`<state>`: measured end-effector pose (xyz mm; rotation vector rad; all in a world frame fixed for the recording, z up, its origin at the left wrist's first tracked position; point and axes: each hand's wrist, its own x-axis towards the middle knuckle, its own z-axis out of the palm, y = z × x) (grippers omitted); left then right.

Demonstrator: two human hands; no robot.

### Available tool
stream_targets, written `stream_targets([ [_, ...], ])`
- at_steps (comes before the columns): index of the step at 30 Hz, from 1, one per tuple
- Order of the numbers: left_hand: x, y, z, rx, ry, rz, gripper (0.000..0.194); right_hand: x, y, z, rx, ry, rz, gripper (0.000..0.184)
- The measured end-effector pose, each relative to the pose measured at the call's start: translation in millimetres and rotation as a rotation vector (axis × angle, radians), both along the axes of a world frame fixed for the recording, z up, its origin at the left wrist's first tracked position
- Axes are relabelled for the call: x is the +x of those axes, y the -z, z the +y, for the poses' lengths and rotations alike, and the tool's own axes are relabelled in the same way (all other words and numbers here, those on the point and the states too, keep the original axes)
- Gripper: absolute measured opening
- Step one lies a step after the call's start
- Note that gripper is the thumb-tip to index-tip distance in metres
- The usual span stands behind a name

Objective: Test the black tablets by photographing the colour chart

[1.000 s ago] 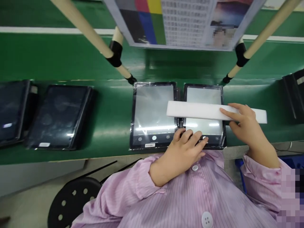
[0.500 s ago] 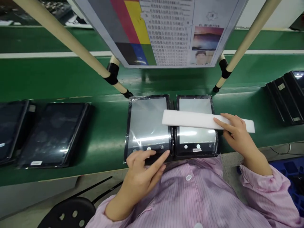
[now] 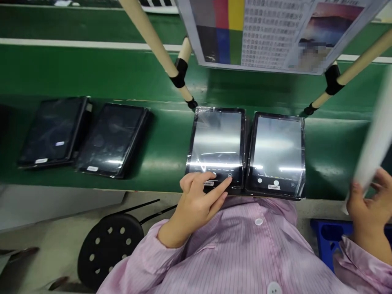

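Two tablets in clear film lie side by side at the front of the bench, the left tablet (image 3: 217, 139) and the right tablet (image 3: 277, 147), both with lit pale screens and round icons along the bottom. My left hand (image 3: 197, 200) rests at the lower edge of the left tablet, its index finger stretched to an icon at the bottom right; it holds nothing. Off to the right, my right hand (image 3: 369, 208) grips a white foam strip (image 3: 375, 139), which stands tilted upright and is blurred by motion.
Dark tablets (image 3: 112, 136) lie in stacks on the left of the green bench (image 3: 165, 143). A framed test chart (image 3: 220, 36) hangs on beige poles above the bench. Below are a black stool (image 3: 107, 249) and a blue crate (image 3: 324, 241).
My right hand has lifted the foam strip off the tablets, carried it right and turned it upright. The left hand stays at the left tablet's bottom edge. The camera view has shifted.
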<state>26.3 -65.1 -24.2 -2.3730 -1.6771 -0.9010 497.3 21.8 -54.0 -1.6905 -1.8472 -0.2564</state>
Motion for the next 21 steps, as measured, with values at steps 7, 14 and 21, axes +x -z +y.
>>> stream_targets([
  [7, -0.2, -10.4, 8.7, 0.048, 0.122, -0.005, 0.041, 10.6, -58.1, -3.4, -0.237, -0.122, -0.192, 0.032],
  [14, 9.4, -23.7, 27.9, 0.002, 0.185, 0.028, 0.08, 53.8, -61.4, -12.1, -0.106, -0.178, -0.242, 0.03],
  [21, 42.3, -31.3, 43.1, -0.041, 0.336, 0.034, 0.04, 56.8, -55.9, -2.3, -0.101, -0.227, -0.251, 0.028],
])
